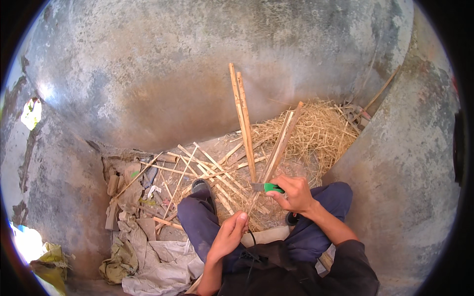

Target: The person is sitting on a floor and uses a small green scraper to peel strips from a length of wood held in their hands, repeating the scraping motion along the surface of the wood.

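Centre of the frame, just below the middle: right hand (295, 193) closed round the green-handled knife (273, 188), its dull blade pointing left and lying across the lower part of a long wooden stick (276, 150). Left hand (231, 233), lower and a little left, closed on the stick's bottom end, thumb uppermost. The stick slants up and right from there, toward the straw heap (321, 130); I can't tell whether it is one split length or two lying together. Two paler sticks (242, 118) stand left of it, tops against the wall (173, 74). Loose cut sticks (210, 170) litter the floor left of centre.

My reading: a paring or splitting stroke. To do it well, I'd hold the blade flat along the grain and take light, even passes. The left thumb sits below the blade, near its line; I'd drive the edge up the stick, away from it, or shift that grip well aside. Both knees flank the work, so I'd also want the stick's foot steadied firmly. Blade contact is too small for me to judge depth.
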A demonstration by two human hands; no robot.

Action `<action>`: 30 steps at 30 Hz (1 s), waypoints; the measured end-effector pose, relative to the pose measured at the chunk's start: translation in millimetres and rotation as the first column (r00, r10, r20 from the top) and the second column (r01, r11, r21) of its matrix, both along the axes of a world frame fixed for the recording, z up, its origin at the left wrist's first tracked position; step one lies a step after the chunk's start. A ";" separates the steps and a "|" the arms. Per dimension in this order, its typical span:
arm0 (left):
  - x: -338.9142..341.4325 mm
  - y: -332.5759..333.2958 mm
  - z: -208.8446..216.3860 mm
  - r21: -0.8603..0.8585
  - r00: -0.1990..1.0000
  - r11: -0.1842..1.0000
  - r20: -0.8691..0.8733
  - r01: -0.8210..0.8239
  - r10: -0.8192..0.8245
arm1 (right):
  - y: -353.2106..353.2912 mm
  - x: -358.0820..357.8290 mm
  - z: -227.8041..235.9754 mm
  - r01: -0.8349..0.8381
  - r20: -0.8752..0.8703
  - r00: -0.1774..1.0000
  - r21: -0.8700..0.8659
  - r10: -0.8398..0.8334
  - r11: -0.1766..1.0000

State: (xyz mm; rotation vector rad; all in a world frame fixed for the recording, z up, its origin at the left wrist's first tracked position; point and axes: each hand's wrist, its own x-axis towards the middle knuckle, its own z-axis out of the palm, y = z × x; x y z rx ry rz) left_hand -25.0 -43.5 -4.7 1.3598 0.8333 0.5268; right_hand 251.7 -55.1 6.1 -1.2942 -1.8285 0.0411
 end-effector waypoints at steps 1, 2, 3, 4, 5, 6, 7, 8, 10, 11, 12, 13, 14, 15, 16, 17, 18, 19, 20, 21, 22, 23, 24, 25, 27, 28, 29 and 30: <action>2.9 -0.4 4.3 0.021 1.000 1.000 -0.005 -0.002 0.002 | -1.5 -2.9 1.4 -0.011 0.005 1.000 0.002 0.011 1.000; 4.8 -1.1 6.1 0.042 1.000 0.999 -0.010 -0.004 0.005 | -2.6 -5.3 2.7 -0.021 0.010 1.000 0.005 0.021 1.000; 5.6 -1.2 5.3 0.047 1.000 0.999 -0.010 -0.010 0.010 | -3.2 -7.7 3.8 -0.031 0.015 0.999 0.007 0.031 0.999; 6.2 -1.0 3.9 0.052 1.000 0.999 -0.011 -0.015 0.016 | -3.5 -10.0 4.4 -0.037 0.019 0.999 0.018 0.036 0.999; 6.9 -1.2 3.0 0.058 1.000 0.998 -0.011 -0.021 0.022 | -3.6 -12.3 4.9 -0.042 0.023 0.999 0.028 0.041 0.999; 9.7 -1.8 5.2 0.161 0.998 0.986 -0.045 -0.040 0.048 | -3.8 -13.7 4.8 -0.046 0.028 0.999 0.037 0.045 0.998; 13.7 -2.7 9.7 0.263 0.994 0.963 -0.076 -0.055 0.077 | -3.9 -14.7 4.3 -0.040 0.017 0.999 0.028 0.040 0.999; 16.6 -3.4 11.9 0.363 0.989 0.930 -0.103 -0.065 0.110 | -3.9 -15.6 3.7 -0.035 0.007 0.999 0.019 0.034 0.999; 19.5 -4.4 11.0 0.366 0.986 0.927 -0.108 -0.080 0.128 | -2.5 -15.5 2.1 -0.026 -0.002 1.000 0.025 0.026 0.999; 20.5 -4.8 10.7 0.368 0.984 0.926 -0.110 -0.088 0.137 | -0.1 -15.0 -0.5 -0.023 -0.001 1.000 0.039 0.023 0.999; 21.3 -5.5 11.4 0.363 0.982 0.929 -0.133 -0.079 0.135 | 2.3 -14.0 -2.3 -0.018 0.000 1.000 0.054 0.018 0.998; 21.7 -7.1 13.5 0.357 0.979 0.931 -0.157 -0.070 0.134 | 3.6 -12.8 -3.0 -0.023 0.008 1.000 0.061 0.023 0.998; 22.1 -9.0 15.6 0.351 0.975 0.934 -0.180 -0.061 0.132 | 4.5 -11.0 -3.6 -0.029 0.016 1.000 0.067 0.028 0.997; 22.0 -11.5 18.0 0.353 0.969 0.934 -0.204 -0.062 0.141 | 6.2 -9.8 -3.4 -0.038 0.023 0.999 0.075 0.037 0.996; 22.0 -14.2 20.4 0.354 0.962 0.933 -0.228 -0.062 0.151 | 7.5 -7.3 -3.5 -0.022 0.023 1.000 0.069 0.021 0.997; 21.7 -15.8 22.4 0.354 0.954 0.933 -0.252 -0.063 0.160 | 8.6 -4.0 -3.6 -0.007 0.023 1.000 0.062 0.005 0.998; 22.0 -16.4 23.6 0.369 0.954 0.927 -0.247 -0.069 0.170 | 9.2 -1.4 -3.2 0.012 0.022 1.000 0.055 -0.013 0.998; 22.2 -16.7 24.5 0.383 0.953 0.921 -0.243 -0.076 0.179 | 10.3 -0.3 -2.2 0.002 0.028 1.000 0.061 -0.004 0.998; 22.3 -16.8 24.8 0.397 0.953 0.914 -0.238 -0.082 0.188 | 11.8 0.7 -0.4 -0.008 0.033 0.999 0.066 0.005 0.998; 21.3 -16.0 23.6 0.393 0.950 0.917 -0.252 -0.071 0.182 | 12.9 1.7 1.0 -0.015 0.037 0.999 0.071 0.012 0.997; 19.9 -14.3 21.2 0.390 0.948 0.919 -0.265 -0.061 0.175 | 18.3 6.4 -4.9 0.029 0.036 0.999 0.123 -0.034 0.992; 18.0 -13.4 19.9 0.387 0.946 0.921 -0.277 -0.051 0.169 | 27.4 16.0 -18.2 0.072 0.034 0.996 0.175 -0.079 0.982; 13.2 -14.8 18.8 0.387 0.948 0.922 -0.280 -0.029 0.147 | 37.0 28.6 -27.9 0.115 0.027 0.992 0.230 -0.125 0.966; 4.9 -21.2 17.6 0.386 0.950 0.922 -0.285 -0.010 0.130 | 49.1 57.1 -26.8 0.267 -0.041 0.964 0.206 -0.264 0.942; -8.1 -30.9 15.0 0.368 0.954 0.930 -0.280 0.000 0.110 | 61.9 119.1 -9.9 0.462 -0.175 0.880 0.097 -0.442 0.882; -14.8 -38.0 13.0 0.341 0.954 0.940 -0.280 -0.010 0.111 | 59.4 130.3 -0.6 0.499 -0.245 0.841 0.007 -0.483 0.866; -19.5 -40.5 12.0 0.315 0.953 0.949 -0.280 -0.020 0.113 | 57.3 129.6 1.5 0.468 -0.249 0.853 -0.021 -0.458 0.883; -21.7 -37.3 8.6 0.305 0.957 0.951 -0.257 -0.051 0.133 | 55.0 125.0 8.1 0.433 -0.250 0.867 -0.049 -0.431 0.900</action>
